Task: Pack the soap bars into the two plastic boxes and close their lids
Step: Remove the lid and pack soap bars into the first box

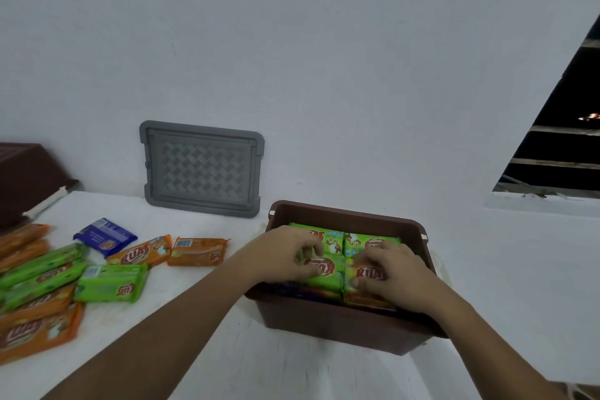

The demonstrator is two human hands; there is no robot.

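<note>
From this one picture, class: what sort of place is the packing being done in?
Probably a plain room in a home or small storeroom: a bare white wall, a barred window, and soap bars loose on a white table.

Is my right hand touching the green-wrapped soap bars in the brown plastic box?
Touching. In the head view, the right hand grips the green-wrapped soap bars in the brown plastic box.

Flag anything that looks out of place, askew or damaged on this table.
Nothing looks damaged or spilled. The loose wrapped soap bars on the white table lie in a jumble at mixed angles, some overlapping, one blue bar among green and orange. The grey plastic lid leans on the wall, off any box.
</note>
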